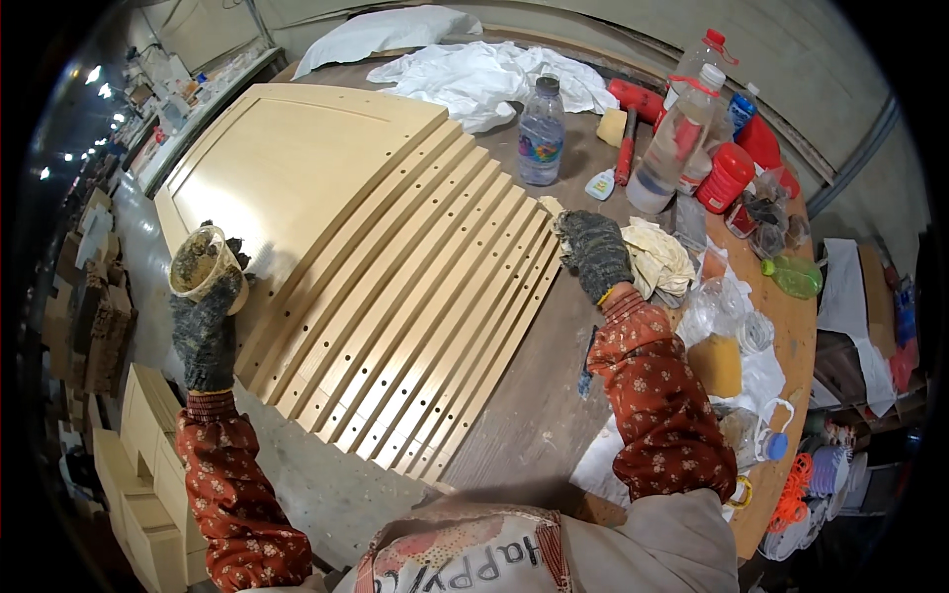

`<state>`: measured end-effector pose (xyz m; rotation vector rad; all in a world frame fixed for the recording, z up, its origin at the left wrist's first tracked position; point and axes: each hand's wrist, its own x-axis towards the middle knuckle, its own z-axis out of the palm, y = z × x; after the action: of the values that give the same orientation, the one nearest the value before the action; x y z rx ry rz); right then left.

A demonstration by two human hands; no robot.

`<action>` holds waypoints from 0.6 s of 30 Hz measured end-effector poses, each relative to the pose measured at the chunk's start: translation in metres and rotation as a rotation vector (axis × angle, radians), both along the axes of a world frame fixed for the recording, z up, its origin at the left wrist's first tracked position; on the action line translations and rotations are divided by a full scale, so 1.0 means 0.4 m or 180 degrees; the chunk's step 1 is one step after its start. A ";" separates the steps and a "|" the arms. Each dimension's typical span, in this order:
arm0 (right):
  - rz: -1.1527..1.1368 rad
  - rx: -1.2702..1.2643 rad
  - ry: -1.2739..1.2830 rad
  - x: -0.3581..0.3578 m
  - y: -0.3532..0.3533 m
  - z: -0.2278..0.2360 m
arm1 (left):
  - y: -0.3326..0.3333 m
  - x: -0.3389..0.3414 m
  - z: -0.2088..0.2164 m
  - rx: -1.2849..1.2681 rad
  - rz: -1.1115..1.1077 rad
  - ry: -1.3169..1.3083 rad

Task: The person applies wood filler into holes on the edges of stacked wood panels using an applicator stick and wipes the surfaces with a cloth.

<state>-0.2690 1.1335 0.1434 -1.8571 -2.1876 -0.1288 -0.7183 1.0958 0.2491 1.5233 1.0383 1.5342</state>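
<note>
In a dark grey work glove, my left hand [208,326] holds a small translucent plastic cup [188,269] whose inside is smeared with brownish residue. It is held over the left edge of a stack of cream-coloured panels [297,148]. The panels lie fanned out in overlapping steps, with dark holes along their edge strips. My right hand [597,249], gloved alike, is closed on a small pale rag [551,206] at the right end of the stack. Its fingertips are partly hidden. Just right of that hand lies a crumpled cream cloth [657,259].
Behind the stack stand a water bottle [541,133] and white sheeting [484,79]. Bottles, a red-handled tool [627,148] and a red container [727,178] crowd the table's right back. A yellow sponge [715,366] lies by my right forearm. More cream pieces [148,474] stand at lower left.
</note>
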 end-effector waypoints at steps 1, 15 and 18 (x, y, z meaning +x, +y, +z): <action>0.0027 0.0146 0.0154 0.014 -0.003 -0.008 | 0.000 0.001 0.001 0.0014 0.0054 0.0067; 0.0264 0.0552 0.0365 0.007 -0.015 -0.026 | -0.005 -0.015 -0.008 0.0203 0.0399 0.0921; 0.0155 0.0232 0.0119 -0.019 -0.028 -0.010 | -0.005 -0.026 -0.005 0.0258 0.0332 0.0970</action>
<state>-0.2766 1.1223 0.1393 -1.7522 -2.1712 -0.1607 -0.7285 1.0940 0.2471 1.8256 1.2561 1.4577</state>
